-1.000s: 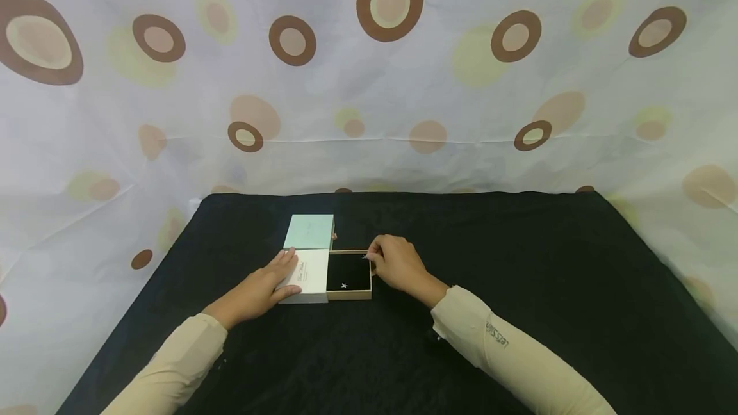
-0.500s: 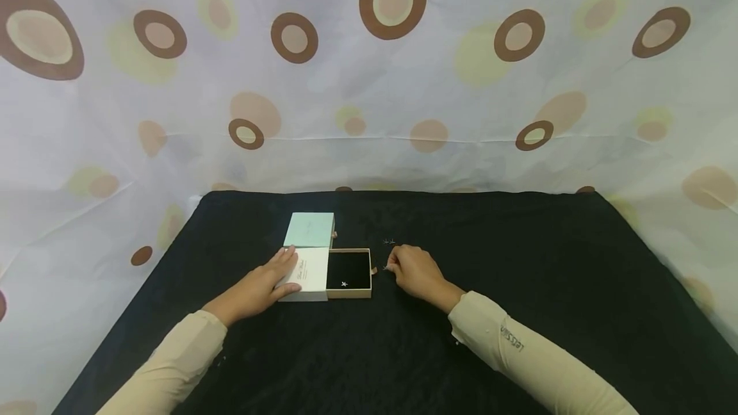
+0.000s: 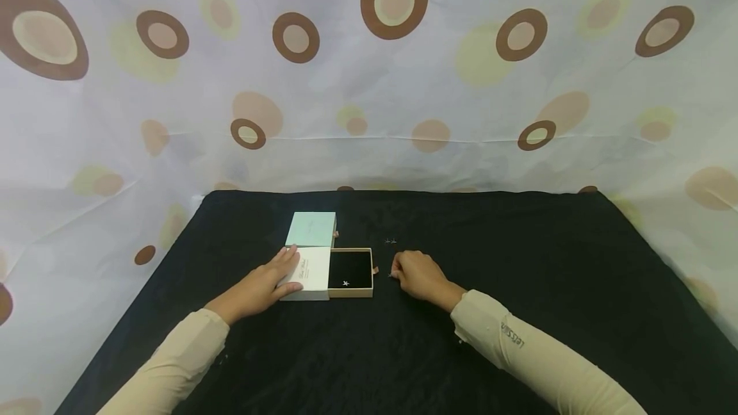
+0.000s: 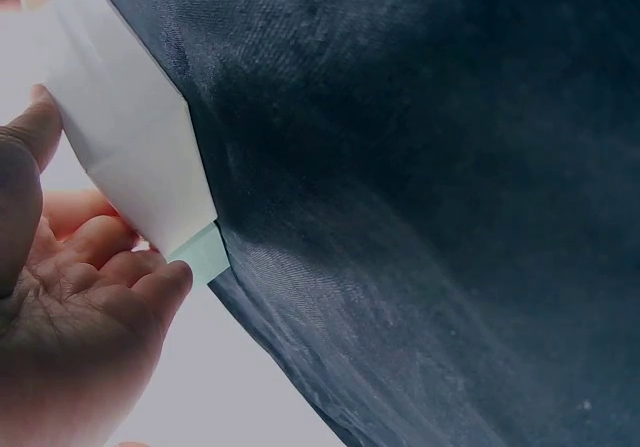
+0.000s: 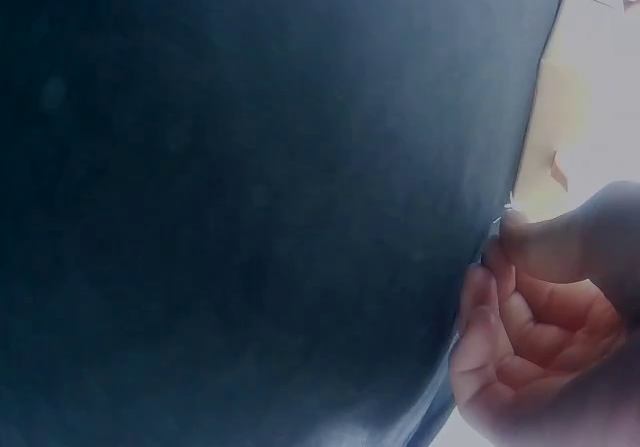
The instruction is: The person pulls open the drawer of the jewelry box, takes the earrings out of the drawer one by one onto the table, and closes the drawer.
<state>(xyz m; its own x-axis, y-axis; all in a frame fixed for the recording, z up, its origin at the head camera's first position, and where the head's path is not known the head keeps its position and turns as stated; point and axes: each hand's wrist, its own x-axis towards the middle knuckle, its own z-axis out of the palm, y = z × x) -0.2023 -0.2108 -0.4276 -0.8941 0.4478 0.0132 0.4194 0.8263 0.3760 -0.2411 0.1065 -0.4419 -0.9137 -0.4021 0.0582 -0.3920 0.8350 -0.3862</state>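
My left hand [image 3: 262, 288] rests on the white box sleeve [image 3: 313, 271], its fingers over the top and its thumb near the close edge. From the sleeve's right end sticks out a drawer [image 3: 350, 294] with a black lining, where one small silver star-shaped piece [image 3: 346, 283] lies near the front. Right of the drawer, my right hand [image 3: 423, 277] is low over the cloth and pinches another small silver star-shaped piece [image 3: 390, 275] between thumb and fingertips. Only a glint of it shows in the right wrist view. Their exact kind is too small to tell.
A mint-green box [image 3: 311, 228] stands directly behind the white sleeve. Two small silver star-shaped pieces [image 3: 390, 241] lie side by side on the black cloth [image 3: 519, 261], beyond my right hand. A tan ribbon tab [image 3: 375, 270] projects from the drawer's right end. Behind hangs a patterned curtain [image 3: 323, 95].
My right hand has moved from the drawer's far right corner rightward and nearer, down to the cloth, taking a star-shaped piece along. My left hand has stayed on the sleeve.
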